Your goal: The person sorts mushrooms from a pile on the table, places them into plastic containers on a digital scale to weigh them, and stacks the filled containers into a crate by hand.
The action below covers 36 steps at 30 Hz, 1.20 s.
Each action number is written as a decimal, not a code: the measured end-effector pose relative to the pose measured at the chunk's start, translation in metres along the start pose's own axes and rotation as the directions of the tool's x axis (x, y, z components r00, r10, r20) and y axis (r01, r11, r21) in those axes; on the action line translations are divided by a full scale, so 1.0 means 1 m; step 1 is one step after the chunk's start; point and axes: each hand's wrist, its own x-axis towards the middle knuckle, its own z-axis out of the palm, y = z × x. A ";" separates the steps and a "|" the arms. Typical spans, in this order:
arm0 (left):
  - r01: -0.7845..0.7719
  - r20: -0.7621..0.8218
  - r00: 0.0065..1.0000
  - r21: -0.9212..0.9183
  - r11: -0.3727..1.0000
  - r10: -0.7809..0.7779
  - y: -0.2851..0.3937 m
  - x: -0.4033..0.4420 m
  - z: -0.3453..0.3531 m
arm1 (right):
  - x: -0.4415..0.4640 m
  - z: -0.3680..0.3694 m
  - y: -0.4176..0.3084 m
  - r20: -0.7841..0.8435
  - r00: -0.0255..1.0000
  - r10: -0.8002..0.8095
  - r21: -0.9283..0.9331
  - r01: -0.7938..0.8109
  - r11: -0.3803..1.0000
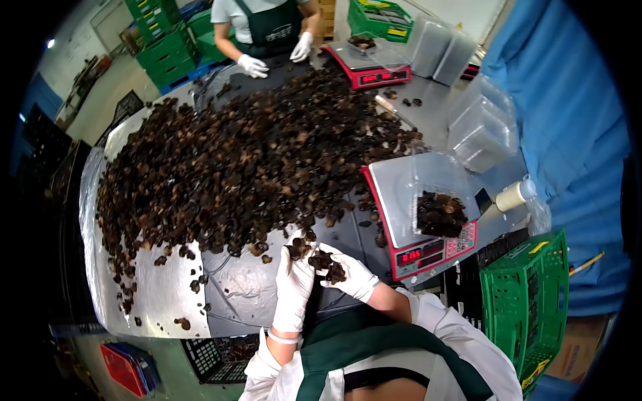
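Both white-gloved hands are close together over the near edge of the table. My left hand (293, 287) is curled round a few dark brown mushrooms (302, 246), which look like wood ear. Beside it my right hand (353, 275) grips a small cluster of the same dark mushrooms (328, 264). A wide heap of mushrooms (234, 167) covers much of the table beyond my hands. To the right, a clear plastic box (416, 212) partly filled with mushrooms (441, 214) rests on a red digital scale (394, 194) with lit red digits.
Across the table stands a person in a dark green apron (275, 30), wearing white gloves, near a second red scale (381, 77). Stacked clear boxes (483, 127) and a thread-like spool (511, 197) stand at the right. Green crates (525, 294) are beside me, below the table's right edge.
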 end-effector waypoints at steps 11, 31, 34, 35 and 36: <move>-0.195 0.120 0.980 0.769 0.608 0.161 -0.076 -0.006 0.074 | -0.051 -0.004 -0.061 -0.066 0.995 -0.071 -0.052 0.067 0.996; -0.104 -0.026 0.911 0.952 0.289 0.412 -0.063 -0.025 0.035 | -0.145 0.002 -0.173 -0.060 0.870 -0.490 -0.610 0.357 0.708; -0.087 -0.024 0.929 0.956 0.281 0.368 -0.067 -0.027 0.035 | -0.167 -0.012 -0.213 0.193 0.636 -0.747 -0.926 0.370 0.076; -0.083 -0.011 0.937 0.964 0.253 0.350 -0.069 -0.027 0.039 | -0.170 -0.023 -0.222 0.361 0.553 -0.751 -0.932 0.238 -0.273; -0.072 -0.020 0.943 0.962 0.262 0.333 -0.071 -0.028 0.043 | -0.173 -0.025 -0.224 0.358 0.553 -0.752 -0.933 0.234 -0.272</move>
